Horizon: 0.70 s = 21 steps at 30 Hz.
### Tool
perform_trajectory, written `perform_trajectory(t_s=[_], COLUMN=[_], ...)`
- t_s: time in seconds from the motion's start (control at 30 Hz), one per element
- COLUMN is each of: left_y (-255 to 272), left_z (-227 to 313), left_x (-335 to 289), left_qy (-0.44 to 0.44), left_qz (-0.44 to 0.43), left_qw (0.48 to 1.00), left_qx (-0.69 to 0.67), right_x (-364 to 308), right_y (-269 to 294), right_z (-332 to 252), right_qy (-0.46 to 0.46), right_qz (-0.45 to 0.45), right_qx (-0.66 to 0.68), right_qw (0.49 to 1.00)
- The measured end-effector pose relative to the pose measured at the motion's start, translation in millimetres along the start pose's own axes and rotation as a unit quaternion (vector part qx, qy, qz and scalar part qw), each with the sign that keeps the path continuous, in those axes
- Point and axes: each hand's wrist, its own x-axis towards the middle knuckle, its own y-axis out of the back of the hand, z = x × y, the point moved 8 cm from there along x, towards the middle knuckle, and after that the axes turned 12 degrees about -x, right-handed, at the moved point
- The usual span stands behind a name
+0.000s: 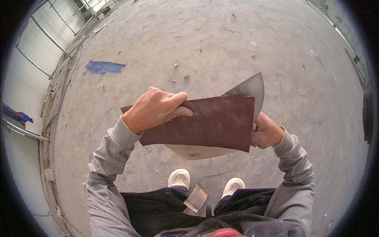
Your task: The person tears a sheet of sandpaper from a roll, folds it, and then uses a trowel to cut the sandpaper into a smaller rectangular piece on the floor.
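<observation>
In front of me, above the floor, is a dark reddish-brown sheet of sandpaper [205,122]. My left hand [156,108] pinches its upper edge near the left end, thumb on the near face and fingers curled over the top. A pale, curved surface [197,152] shows below the sheet, seemingly its backing folded under. Behind the right end, a putty knife [250,87] sticks up with its wide metal blade. My right hand [268,130] is closed at that end, around what looks like the knife's handle, mostly hidden by the sheet; whether it also grips the sandpaper is unclear.
Between my pale clogs [179,177] is a flat, squarish metal-like piece [196,198]. On the grey concrete floor [300,79] lie small bits of debris and a torn blue strip [105,67]. Metal pipes [47,33] run along the pale wall at left.
</observation>
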Motion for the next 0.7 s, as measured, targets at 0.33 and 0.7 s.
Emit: perform_trajectory(t_s=[0.33, 0.7], left_y=[2.2, 0.1], left_z=[10.1, 8.5], left_x=[0.6, 7.5], left_qy=[-0.056, -0.017], left_qz=[0.017, 0.021], left_qw=[0.998, 1.0], left_qx=[0.005, 0.006], right_x=[13.8, 9.7], right_y=[-30.8, -7.9], right_z=[-1.7, -7.1], right_qy=[0.129, 0.191], right_qz=[-0.058, 0.004], right_qx=[-0.063, -0.19], right_qw=[0.988, 0.963])
